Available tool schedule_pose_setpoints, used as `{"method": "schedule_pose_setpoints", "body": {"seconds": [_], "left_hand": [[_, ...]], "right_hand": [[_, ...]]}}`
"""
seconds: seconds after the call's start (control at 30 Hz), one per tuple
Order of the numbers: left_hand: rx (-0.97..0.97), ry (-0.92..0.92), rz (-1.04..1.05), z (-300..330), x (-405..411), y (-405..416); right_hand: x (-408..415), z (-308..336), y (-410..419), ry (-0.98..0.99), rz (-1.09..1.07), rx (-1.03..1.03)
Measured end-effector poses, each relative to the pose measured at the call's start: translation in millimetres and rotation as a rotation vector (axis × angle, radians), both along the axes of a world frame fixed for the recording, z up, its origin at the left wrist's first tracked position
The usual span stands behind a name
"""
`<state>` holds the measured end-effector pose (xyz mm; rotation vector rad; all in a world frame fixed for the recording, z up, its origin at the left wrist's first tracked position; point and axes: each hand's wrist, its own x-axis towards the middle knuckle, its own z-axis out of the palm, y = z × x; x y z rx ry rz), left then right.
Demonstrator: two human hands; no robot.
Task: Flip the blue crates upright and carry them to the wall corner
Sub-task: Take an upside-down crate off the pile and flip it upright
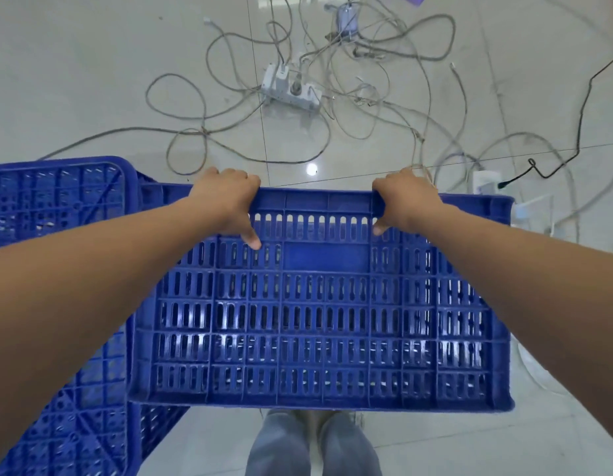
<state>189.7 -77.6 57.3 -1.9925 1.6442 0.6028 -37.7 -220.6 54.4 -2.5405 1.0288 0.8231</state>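
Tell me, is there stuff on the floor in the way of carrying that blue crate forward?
Yes. Both hands, left and right, hold the crate's far edge. Just beyond it, tangled cables and a power strip sprawl across the floor. The wall corner isn't in view, so I can't tell whether the path crosses them.

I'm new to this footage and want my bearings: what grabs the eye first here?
A big blue crate fills the centre, its slotted side facing the camera, with the left hand and right hand both gripping its far edge. Beyond it, a tangle of cables sprawls over the shiny tiled floor around a power strip. More blue crates sit at left.
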Motion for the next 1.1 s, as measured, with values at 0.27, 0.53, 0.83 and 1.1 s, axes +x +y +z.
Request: {"method": "schedule_pose_setpoints", "body": {"seconds": [0.27, 0.53, 0.83, 1.1], "left_hand": [[-0.007, 0.003, -0.045, 36, -18, 3], [-0.14, -0.076, -0.104, 81, -40, 12], [0.112, -0.061, -0.181, 29, -104, 71], [0.2, -0.017, -0.147, -10, -131, 126]], "right_hand": [[-34, 33, 22, -0.085, 0.098, -0.077], [-59, 69, 39, -0.171, 0.095, -0.144], [-104, 11, 103, 0.075, 0.077, -0.045], [-121, -17, 146, 0.116, 0.09, 0.015]]}}
